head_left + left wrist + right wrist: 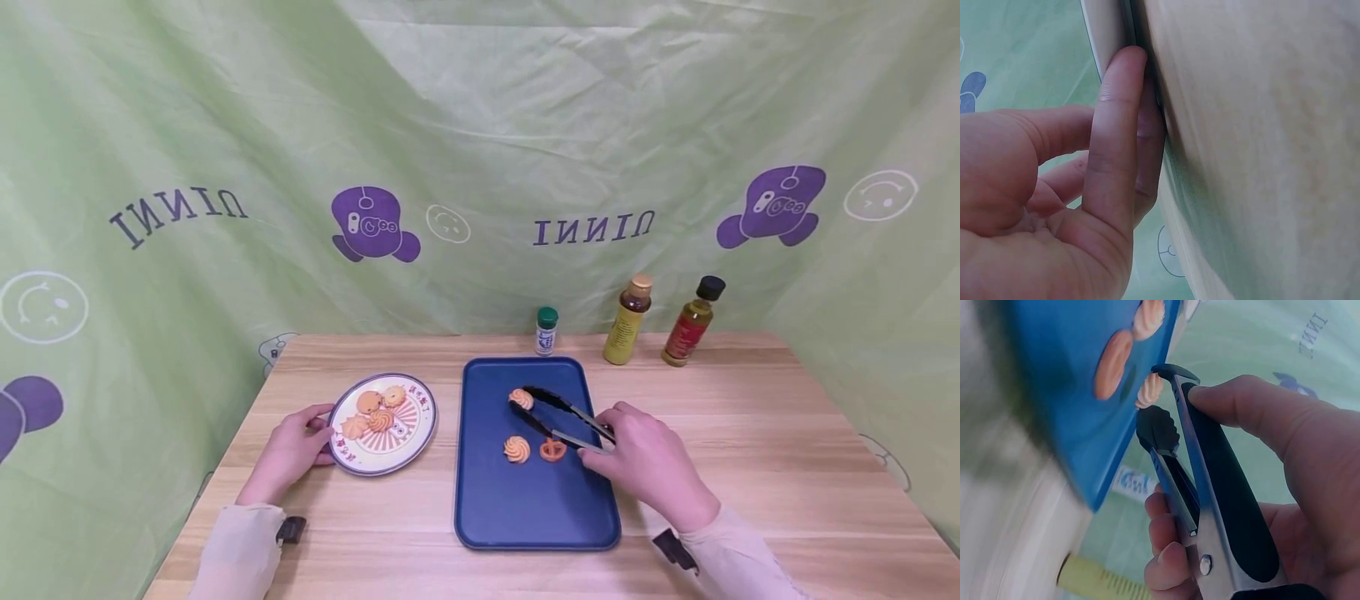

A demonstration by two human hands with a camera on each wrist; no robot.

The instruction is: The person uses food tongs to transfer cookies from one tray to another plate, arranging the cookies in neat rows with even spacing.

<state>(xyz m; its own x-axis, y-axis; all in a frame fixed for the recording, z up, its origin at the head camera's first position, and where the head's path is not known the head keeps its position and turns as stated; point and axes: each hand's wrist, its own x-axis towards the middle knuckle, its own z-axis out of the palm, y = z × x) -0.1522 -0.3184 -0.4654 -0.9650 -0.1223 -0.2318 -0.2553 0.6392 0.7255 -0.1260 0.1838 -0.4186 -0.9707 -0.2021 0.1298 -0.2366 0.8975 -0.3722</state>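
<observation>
My right hand grips black-and-metal tongs over the dark blue tray. The tong tips stand on either side of a swirl cookie; whether they squeeze it I cannot tell. Nearer to me on the tray lie a second swirl cookie and a pretzel-shaped cookie. With thumb and fingers, my left hand pinches the left rim of a white plate that has a blue edge. Several cookies rest on that plate. In the left wrist view, fingers press along the plate's rim.
Behind the tray stands a small green-capped shaker. To its right are a yellow-labelled bottle and a red-labelled bottle with a black cap. A green printed curtain hangs behind the wooden table.
</observation>
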